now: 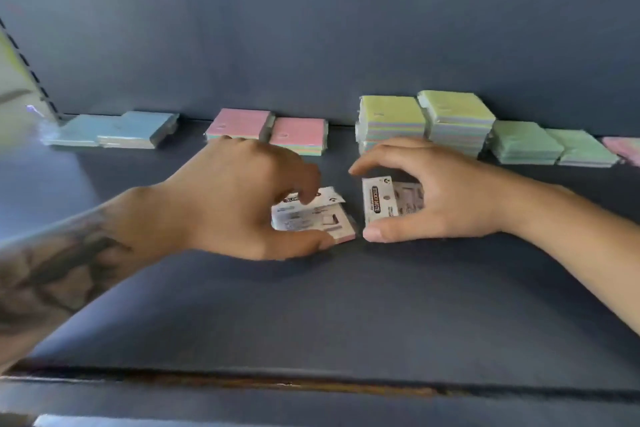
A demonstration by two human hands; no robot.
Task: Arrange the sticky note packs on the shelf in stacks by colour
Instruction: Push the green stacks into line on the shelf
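The dark blue shelf (311, 305) carried rows of packs along its back wall: pale blue packs (114, 132), pink-topped packs (266, 132), taller yellow-green stacks (426, 121) and mint green packs (550, 147). Nearer the front, the left hand (242, 198) curled over and pinched a white-labelled pack with a pink edge (315, 222) lying flat. Just beside it, the right hand (443, 194) gripped a second white-labelled pack (384, 199) between thumb and fingers.

We see two white-labelled packs mid-shelf: one (313, 218) flat with pink edges, one (391, 199) tilted up. Blue (114, 132), pink (266, 132), yellow-green (426, 121) and green (550, 147) stacks line the shelf (311, 305) back.
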